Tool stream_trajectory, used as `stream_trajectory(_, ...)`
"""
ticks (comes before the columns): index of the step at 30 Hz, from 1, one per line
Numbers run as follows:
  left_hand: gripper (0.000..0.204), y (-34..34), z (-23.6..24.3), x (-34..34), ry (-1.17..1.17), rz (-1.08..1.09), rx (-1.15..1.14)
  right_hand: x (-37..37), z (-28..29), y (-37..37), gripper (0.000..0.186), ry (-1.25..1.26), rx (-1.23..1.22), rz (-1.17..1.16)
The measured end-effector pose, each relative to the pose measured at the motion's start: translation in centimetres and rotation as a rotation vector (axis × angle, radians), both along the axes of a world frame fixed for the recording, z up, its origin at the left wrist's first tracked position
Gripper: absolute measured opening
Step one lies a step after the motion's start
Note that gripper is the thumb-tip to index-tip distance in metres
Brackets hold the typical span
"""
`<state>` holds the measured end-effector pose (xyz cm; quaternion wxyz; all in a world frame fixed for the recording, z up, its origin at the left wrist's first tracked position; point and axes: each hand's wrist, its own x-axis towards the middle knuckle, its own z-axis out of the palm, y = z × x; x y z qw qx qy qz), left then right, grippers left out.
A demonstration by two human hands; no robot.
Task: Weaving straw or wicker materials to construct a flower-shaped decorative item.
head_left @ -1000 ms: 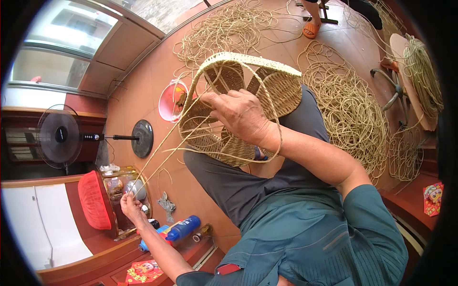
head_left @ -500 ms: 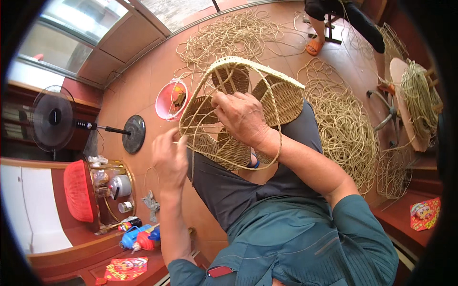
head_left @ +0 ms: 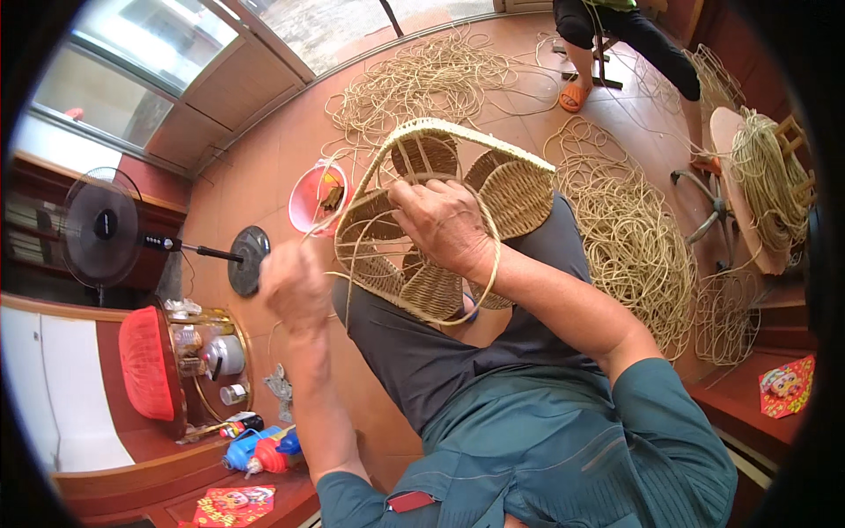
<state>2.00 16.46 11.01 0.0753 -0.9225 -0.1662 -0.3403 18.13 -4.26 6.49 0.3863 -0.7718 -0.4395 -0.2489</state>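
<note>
A woven straw-coloured piece (head_left: pixel 519 195) with a curved braided rim and petal-like panels rests across my thighs. Closed over its middle, my right hand (head_left: pixel 444 224) grips the weave, its fingertips partly hidden. A loose cord loop (head_left: pixel 495 264) passes beside the right wrist and under the piece's near edge. My left hand (head_left: pixel 295 286) is off the piece's left side, smeared by motion, with its fingers curled on a cord (head_left: pixel 326 224) that runs to the weave.
Cord heaps lie on the floor ahead (head_left: pixel 422 84) and at right (head_left: pixel 638 255). A pink bucket (head_left: pixel 304 201) stands beyond my left hand, near a standing fan (head_left: pixel 249 260). A trolley (head_left: pixel 233 354) is at left. Another person's orange-shod foot (head_left: pixel 574 97) shows at far right.
My left hand has moved left and slightly down, away from the piece. The cord loop by my right wrist has become smaller. My right hand keeps its grip.
</note>
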Motion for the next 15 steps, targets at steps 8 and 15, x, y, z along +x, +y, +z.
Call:
stream_trajectory(8,0.036,17.1,-6.6,-28.0,0.192,0.890,-0.173,-0.2,-0.1,1.0,0.071,-0.055,-0.186,-0.005)
stream_trajectory(15,0.060,17.5,-9.9,-42.9,0.270,1.430,-0.514,0.2,-0.2,1.7,0.078,-0.068,-0.146,-0.046)
